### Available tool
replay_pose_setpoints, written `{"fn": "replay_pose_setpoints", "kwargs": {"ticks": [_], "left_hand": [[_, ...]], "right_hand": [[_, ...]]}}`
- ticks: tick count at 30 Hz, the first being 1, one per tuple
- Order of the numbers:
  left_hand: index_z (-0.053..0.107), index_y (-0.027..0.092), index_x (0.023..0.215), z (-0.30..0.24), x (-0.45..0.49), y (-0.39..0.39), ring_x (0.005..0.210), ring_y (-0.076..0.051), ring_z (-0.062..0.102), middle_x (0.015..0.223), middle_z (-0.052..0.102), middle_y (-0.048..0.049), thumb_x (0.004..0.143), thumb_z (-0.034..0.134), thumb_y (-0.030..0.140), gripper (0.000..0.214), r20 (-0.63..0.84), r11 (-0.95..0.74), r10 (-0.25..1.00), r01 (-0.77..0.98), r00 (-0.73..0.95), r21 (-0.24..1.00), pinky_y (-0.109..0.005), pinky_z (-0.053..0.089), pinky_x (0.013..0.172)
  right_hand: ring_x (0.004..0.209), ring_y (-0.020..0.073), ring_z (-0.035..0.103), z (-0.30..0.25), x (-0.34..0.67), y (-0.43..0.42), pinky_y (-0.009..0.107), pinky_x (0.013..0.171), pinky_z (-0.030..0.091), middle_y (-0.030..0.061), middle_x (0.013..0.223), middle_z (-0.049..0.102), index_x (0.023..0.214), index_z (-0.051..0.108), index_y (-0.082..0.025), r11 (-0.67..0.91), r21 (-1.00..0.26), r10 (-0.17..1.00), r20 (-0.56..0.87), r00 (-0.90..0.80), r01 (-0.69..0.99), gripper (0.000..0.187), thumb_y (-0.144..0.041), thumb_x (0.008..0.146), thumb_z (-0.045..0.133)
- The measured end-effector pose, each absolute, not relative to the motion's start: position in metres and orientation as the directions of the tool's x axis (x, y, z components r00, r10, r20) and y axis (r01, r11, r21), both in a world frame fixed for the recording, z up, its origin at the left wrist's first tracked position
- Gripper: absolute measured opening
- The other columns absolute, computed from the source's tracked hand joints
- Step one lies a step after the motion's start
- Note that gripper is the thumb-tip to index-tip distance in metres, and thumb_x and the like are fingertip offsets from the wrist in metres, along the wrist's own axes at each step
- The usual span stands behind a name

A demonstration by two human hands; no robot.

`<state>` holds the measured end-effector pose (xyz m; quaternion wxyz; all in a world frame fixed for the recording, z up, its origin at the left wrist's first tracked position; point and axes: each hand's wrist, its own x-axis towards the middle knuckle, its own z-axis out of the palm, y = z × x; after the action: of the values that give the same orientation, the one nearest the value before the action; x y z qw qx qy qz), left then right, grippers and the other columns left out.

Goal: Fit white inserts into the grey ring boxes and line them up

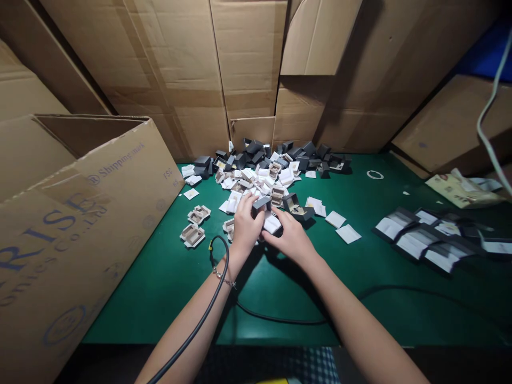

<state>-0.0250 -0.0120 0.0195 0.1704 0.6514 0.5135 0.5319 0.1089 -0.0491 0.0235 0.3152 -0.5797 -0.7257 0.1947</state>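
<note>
In front of the white heap, a dark box is held between two hands

Just on the near side of the heap of white and beige card inserts (260,184), a small dark-grey rectangular box (262,204) is clasped by the bare left hand (247,223), whose fingers are curled over its side with the thumb brought close. A white, flat-faced piece (272,224) is framed between the parted thumb and forefinger of the bare right hand (291,236); whether it is firmly pinched, or joined to the box, cannot be told.

Small parts could be lost if the box were tipped or pulled sharply: a loose piece might be dropped into the heap and be hard to pick out among so many like it. An open dark-grey box with a pale inside (296,207), placed at the heap's near right edge, could be knocked by the right knuckles. The black rubber cable (280,321), looped over the left wrist nearer than the heap, might be snagged if that arm were drawn back, and the beige moulded tray (192,235) left of the heap could be swept aside.

Both forearms are stretched forward and angled inward, so that the hands are brought together before the heap; the right hand is turned back upward, with its wrist slightly bent
</note>
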Motion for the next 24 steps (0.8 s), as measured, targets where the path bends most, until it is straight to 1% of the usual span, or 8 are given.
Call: {"fn": "replay_pose_setpoints", "kwargs": {"ticks": [3, 6, 8, 10, 14, 17, 20, 24], "left_hand": [[0.055, 0.017, 0.12, 0.017, -0.024, -0.013, 0.127, -0.027, 0.047, 0.134, 0.052, -0.0155, 0.08, 0.06, 0.025, 0.041, 0.548, -0.471, 0.836, 0.475, -0.028, 0.743, -0.045, 0.039, 0.106], [0.044, 0.018, 0.132, 0.015, -0.025, -0.015, 0.133, -0.029, 0.039, 0.143, 0.04, -0.0175, 0.082, 0.06, 0.034, 0.055, 0.558, -0.517, 0.828, 0.456, 0.053, 0.725, -0.047, 0.041, 0.104], [0.042, 0.018, 0.134, 0.014, -0.026, -0.016, 0.134, -0.028, 0.037, 0.144, 0.036, -0.0182, 0.086, 0.055, 0.035, 0.052, 0.567, -0.535, 0.82, 0.457, 0.079, 0.711, -0.047, 0.043, 0.102], [0.045, 0.018, 0.131, 0.014, -0.026, -0.017, 0.132, -0.027, 0.04, 0.142, 0.039, -0.0182, 0.088, 0.05, 0.032, 0.045, 0.578, -0.542, 0.812, 0.464, 0.078, 0.7, -0.046, 0.044, 0.101], [0.055, 0.017, 0.118, 0.016, -0.025, -0.016, 0.124, -0.024, 0.048, 0.131, 0.05, -0.0157, 0.089, 0.046, 0.023, 0.032, 0.58, -0.554, 0.808, 0.476, 0.107, 0.684, -0.042, 0.045, 0.101], [0.06, 0.017, 0.111, 0.016, -0.024, -0.018, 0.117, -0.021, 0.054, 0.123, 0.057, -0.0128, 0.087, 0.042, 0.014, 0.029, 0.563, -0.577, 0.804, 0.478, 0.19, 0.663, -0.038, 0.045, 0.101], [0.062, 0.018, 0.106, 0.015, -0.023, -0.02, 0.11, -0.019, 0.058, 0.118, 0.061, -0.0106, 0.085, 0.042, 0.01, 0.03, 0.544, -0.612, 0.786, 0.487, 0.293, 0.623, -0.036, 0.048, 0.098], [0.063, 0.018, 0.103, 0.014, -0.022, -0.021, 0.107, -0.019, 0.06, 0.114, 0.063, -0.0097, 0.084, 0.043, 0.01, 0.029, 0.521, -0.643, 0.764, 0.505, 0.38, 0.575, -0.036, 0.049, 0.095]], "right_hand": [[0.11, 0.028, 0.059, 0.021, 0.11, -0.046, 0.041, 0.094, 0.048, 0.0161, 0.121, 0.061, 0.13, 0.053, -0.011, 0.301, -0.623, 0.941, 0.318, -0.118, 0.722, 0.057, -0.035, 0.078, 0.054], [0.105, 0.0279, 0.061, 0.027, 0.123, -0.039, 0.042, 0.093, 0.048, 0.0151, 0.115, 0.064, 0.123, 0.058, -0.013, 0.323, -0.597, 0.904, 0.425, -0.052, 0.735, 0.052, -0.037, 0.078, 0.053], [0.103, 0.0288, 0.06, 0.034, 0.146, -0.032, 0.042, 0.092, 0.047, 0.0149, 0.111, 0.065, 0.12, 0.06, -0.013, 0.264, -0.57, 0.879, 0.474, 0.05, 0.778, 0.052, -0.039, 0.075, 0.056], [0.101, 0.0299, 0.06, 0.039, 0.179, -0.024, 0.042, 0.092, 0.046, 0.0165, 0.108, 0.065, 0.117, 0.062, -0.011, 0.083, -0.55, 0.836, 0.492, 0.242, 0.831, 0.052, -0.039, 0.074, 0.056], [0.108, 0.0326, 0.057, 0.037, 0.249, -0.016, 0.043, 0.096, 0.042, 0.0184, 0.113, 0.064, 0.121, 0.061, -0.01, -0.356, -0.545, 0.685, 0.401, 0.608, 0.759, 0.054, -0.039, 0.075, 0.056], [0.107, 0.0339, 0.058, 0.027, 0.278, -0.016, 0.044, 0.093, 0.044, 0.0184, 0.112, 0.065, 0.12, 0.063, -0.012, -0.552, -0.525, 0.655, 0.208, 0.727, 0.648, 0.054, -0.041, 0.075, 0.058], [0.106, 0.0356, 0.058, 0.018, 0.284, -0.017, 0.045, 0.086, 0.047, 0.0203, 0.112, 0.064, 0.121, 0.062, -0.012, -0.641, -0.472, 0.643, 0.099, 0.759, 0.605, 0.055, -0.043, 0.075, 0.059], [0.108, 0.0369, 0.056, 0.016, 0.277, -0.017, 0.046, 0.085, 0.047, 0.0223, 0.115, 0.06, 0.121, 0.061, -0.01, -0.657, -0.407, 0.659, 0.098, 0.746, 0.634, 0.056, -0.045, 0.078, 0.056]]}}
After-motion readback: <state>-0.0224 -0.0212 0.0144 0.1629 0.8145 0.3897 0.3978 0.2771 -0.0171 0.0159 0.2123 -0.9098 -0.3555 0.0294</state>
